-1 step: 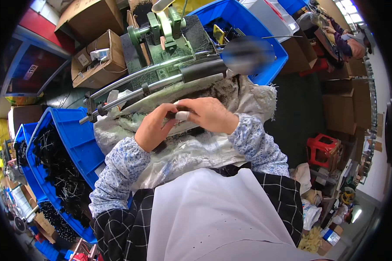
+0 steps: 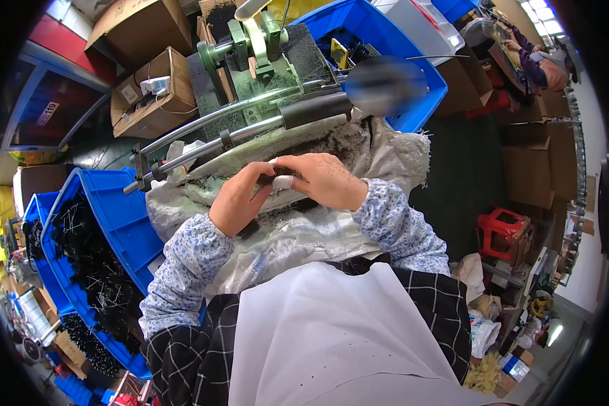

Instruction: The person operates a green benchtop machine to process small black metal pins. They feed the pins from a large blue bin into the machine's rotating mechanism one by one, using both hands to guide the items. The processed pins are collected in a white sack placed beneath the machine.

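Seen from above, 2 bare hands in blue-and-white floral sleeves meet over a pale sack [image 2: 400,150] streaked with dark dust. The left hand [image 2: 239,201] and right hand [image 2: 326,179] curve inward, fingertips close together; a white wrap [image 2: 283,182] circles 1 digit of the right. A dark patch shows between the fingers — grasped piece or dust beneath, I cannot tell, so the grip of both hands is uncertain. The sack lies directly below them, between the wearer's lap and a green machine [image 2: 256,51] with 2 long metal rods [image 2: 250,127]. At left, a blue bin [image 2: 118,206] holds black pieces [image 2: 95,264] — a red stool [image 2: 502,232] stands at right.
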